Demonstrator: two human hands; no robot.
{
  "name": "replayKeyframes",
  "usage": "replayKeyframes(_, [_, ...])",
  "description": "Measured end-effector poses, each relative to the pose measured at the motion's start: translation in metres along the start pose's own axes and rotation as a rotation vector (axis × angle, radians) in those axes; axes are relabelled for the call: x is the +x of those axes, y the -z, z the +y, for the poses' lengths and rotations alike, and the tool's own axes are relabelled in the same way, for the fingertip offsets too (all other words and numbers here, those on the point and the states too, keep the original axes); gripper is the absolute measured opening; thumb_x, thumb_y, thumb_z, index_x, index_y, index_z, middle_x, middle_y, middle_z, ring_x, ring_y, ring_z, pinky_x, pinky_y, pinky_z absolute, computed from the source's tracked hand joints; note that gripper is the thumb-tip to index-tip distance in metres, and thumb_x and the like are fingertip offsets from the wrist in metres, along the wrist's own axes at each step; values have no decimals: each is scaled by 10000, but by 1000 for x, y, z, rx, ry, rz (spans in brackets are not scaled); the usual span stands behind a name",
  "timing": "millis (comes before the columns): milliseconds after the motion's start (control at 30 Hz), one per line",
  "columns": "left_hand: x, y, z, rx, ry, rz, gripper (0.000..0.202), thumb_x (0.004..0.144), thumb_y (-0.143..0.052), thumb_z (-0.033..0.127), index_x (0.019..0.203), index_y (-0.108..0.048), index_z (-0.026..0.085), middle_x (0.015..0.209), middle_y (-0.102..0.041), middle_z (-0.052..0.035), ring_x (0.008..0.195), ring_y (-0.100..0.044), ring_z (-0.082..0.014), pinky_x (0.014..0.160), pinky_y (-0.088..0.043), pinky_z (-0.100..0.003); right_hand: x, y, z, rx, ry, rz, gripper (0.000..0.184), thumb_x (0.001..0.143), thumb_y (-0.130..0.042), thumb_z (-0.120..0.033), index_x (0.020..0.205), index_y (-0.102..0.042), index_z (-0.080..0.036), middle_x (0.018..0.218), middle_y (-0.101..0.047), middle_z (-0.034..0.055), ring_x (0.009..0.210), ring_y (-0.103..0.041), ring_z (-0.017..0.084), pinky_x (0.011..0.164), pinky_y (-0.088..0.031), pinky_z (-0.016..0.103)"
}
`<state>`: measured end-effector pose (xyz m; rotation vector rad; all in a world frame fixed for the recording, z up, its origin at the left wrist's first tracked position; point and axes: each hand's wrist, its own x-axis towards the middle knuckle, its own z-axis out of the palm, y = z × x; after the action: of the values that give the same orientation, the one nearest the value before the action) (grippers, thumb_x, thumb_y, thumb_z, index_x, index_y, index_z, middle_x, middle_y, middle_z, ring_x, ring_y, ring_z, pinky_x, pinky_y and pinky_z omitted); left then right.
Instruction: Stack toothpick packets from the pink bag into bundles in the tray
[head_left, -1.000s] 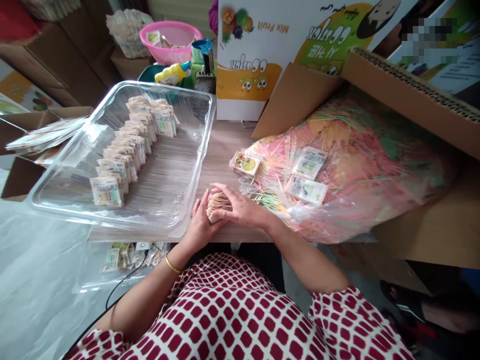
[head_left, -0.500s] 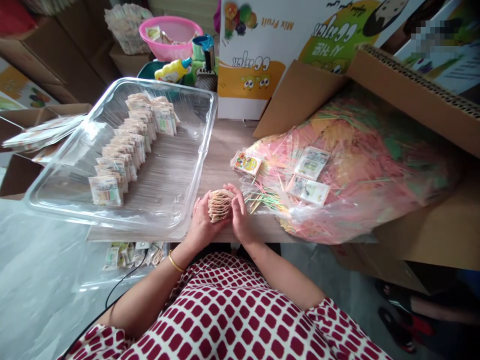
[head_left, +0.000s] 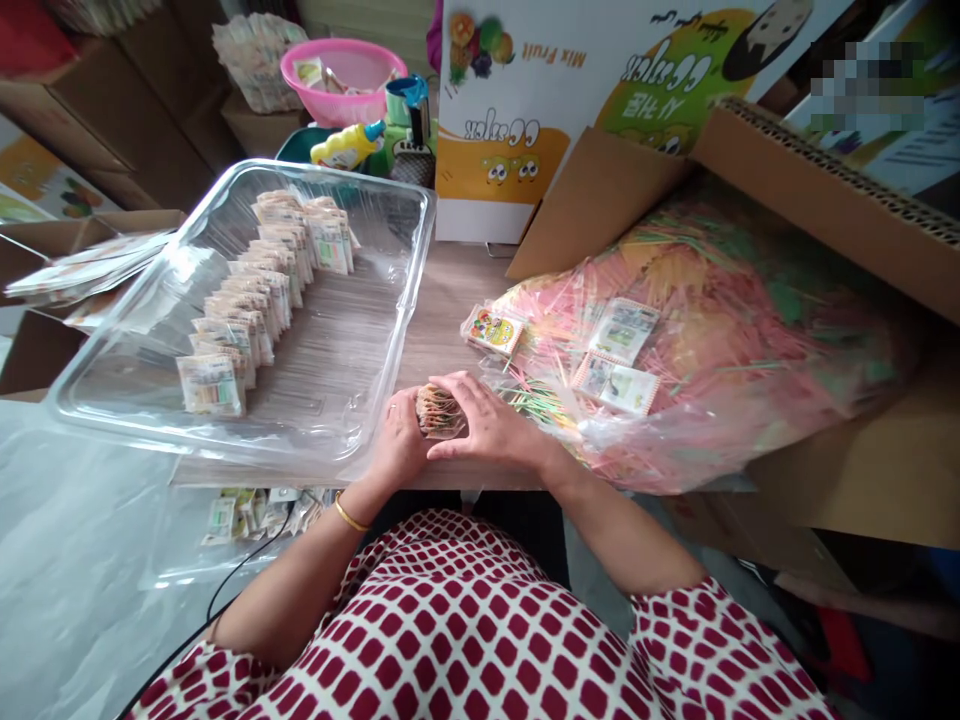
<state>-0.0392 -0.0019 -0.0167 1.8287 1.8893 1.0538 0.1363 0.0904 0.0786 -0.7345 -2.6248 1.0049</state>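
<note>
My left hand and my right hand together clasp a small stack of packets at the near edge of the wooden table. The left hand grips the stack from its left side; the right hand's fingers curl over its top and right side. Just left of the hands lies a clear plastic tray holding a long row of bundled packets. To the right, a clear bag of coloured sticks spills from a cardboard box, with loose packets on top.
A small colourful packet lies on the table by the bag. A printed display board, a pink bowl and a yellow bottle stand at the back. More packets lie below the table edge on plastic sheeting.
The right hand drew back to the stack's right side half a second ago, and now lies over its top again. The stack stays between both hands at the same spot.
</note>
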Motion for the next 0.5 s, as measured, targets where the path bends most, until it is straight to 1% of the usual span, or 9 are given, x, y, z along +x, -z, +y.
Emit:
replayKeyframes(67, [1, -3, 0, -12, 18, 27, 716, 832, -733, 469, 1416, -428, 187, 1276, -636, -163, 1192, -618, -335, 1043, -477, -534, 2, -4, -1, -16, 14, -3, 963, 830, -778, -543, 1598, -268, -267, 1567, -423, 161, 1476, -406, 328, 1227, -340, 549])
replayKeyframes(100, [2, -5, 0, -15, 7, 40, 709, 837, -729, 455, 1419, -425, 187, 1279, -639, -161, 1193, -621, -333, 1048, -473, -535, 4, -6, -2, -47, 5, 16, 959, 837, -781, -509, 1602, -258, -260, 1564, -424, 167, 1474, -405, 332, 1229, -333, 556])
replayKeyframes(200, [3, -7, -1, 1, -43, 45, 706, 839, -715, 350, 1444, -401, 168, 1323, -620, -178, 1243, -604, -339, 1095, -438, -549, 9, -7, 0, -130, -77, 77, 893, 860, -771, -410, 1588, -291, -216, 1451, -518, 180, 1399, -481, 339, 1210, -351, 571])
replayKeyframes(267, [3, -6, -3, 23, -37, 33, 704, 824, -722, 302, 1438, -408, 162, 1332, -614, -185, 1255, -598, -349, 1094, -444, -554, 12, -3, 3, -119, -104, 39, 818, 861, -769, -398, 1547, -364, -208, 1394, -552, 168, 1352, -525, 331, 1181, -400, 553])
replayKeyframes(367, [5, -3, -5, 32, -49, -5, 691, 819, -737, 292, 1423, -425, 168, 1327, -615, -193, 1243, -602, -361, 1073, -469, -561, 16, 4, 7, -125, -46, -52, 779, 814, -816, -418, 1469, -457, -196, 1445, -521, 176, 1379, -505, 342, 1181, -409, 541])
replayKeyframes(433, [6, 0, -4, 28, -83, -11, 689, 824, -730, 270, 1430, -418, 169, 1322, -617, -194, 1234, -606, -359, 1062, -483, -563, 18, 6, 7, -168, 8, -78, 819, 797, -836, -381, 1481, -439, -169, 1484, -499, 196, 1391, -497, 351, 1186, -407, 537])
replayKeyframes(500, [5, 1, -2, 30, -122, 8, 692, 832, -702, 219, 1451, -398, 168, 1319, -619, -192, 1238, -606, -351, 1059, -493, -562, 19, 5, 2, -237, 37, -93, 808, 825, -804, -318, 1505, -406, -137, 1443, -541, 214, 1332, -551, 361, 1146, -446, 549])
